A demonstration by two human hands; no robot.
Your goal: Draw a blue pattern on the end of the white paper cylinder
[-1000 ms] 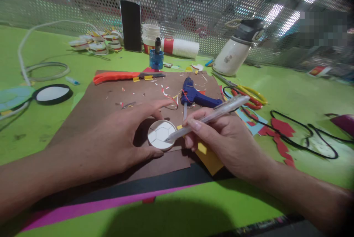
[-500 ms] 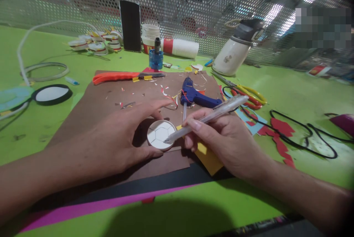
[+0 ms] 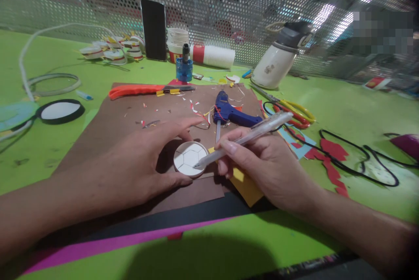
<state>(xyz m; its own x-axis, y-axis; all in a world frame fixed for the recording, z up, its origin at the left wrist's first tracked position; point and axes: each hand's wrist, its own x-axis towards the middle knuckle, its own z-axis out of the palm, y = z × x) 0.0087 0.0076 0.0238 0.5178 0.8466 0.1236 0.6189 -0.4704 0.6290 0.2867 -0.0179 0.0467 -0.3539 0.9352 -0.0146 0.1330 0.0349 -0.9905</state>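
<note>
A small round white disc (image 3: 187, 160) with a raised rim, perhaps a cut-off paper cup base, lies on brown paper. Dark lines on its face form a hexagon with spokes running outward, like a football pattern. My left hand (image 3: 144, 158) curves around its left side, thumb at the near edge and fingers at the far edge, steadying it. In a writing grip, my right hand (image 3: 262, 158) holds a clear-barrelled pen (image 3: 244, 140), its tip touching the disc at the hexagon's lower right. Yellow paper (image 3: 247, 186) sits partly under my right hand.
Beyond my hands are a blue glue gun (image 3: 225, 110), an orange-handled cutter (image 3: 139, 91) and paper scraps. Scissors (image 3: 294, 112) and a black cord (image 3: 353, 171) lie right. Behind stand a phone (image 3: 153, 31), stacked paper cups (image 3: 214, 56) and a bottle (image 3: 273, 64).
</note>
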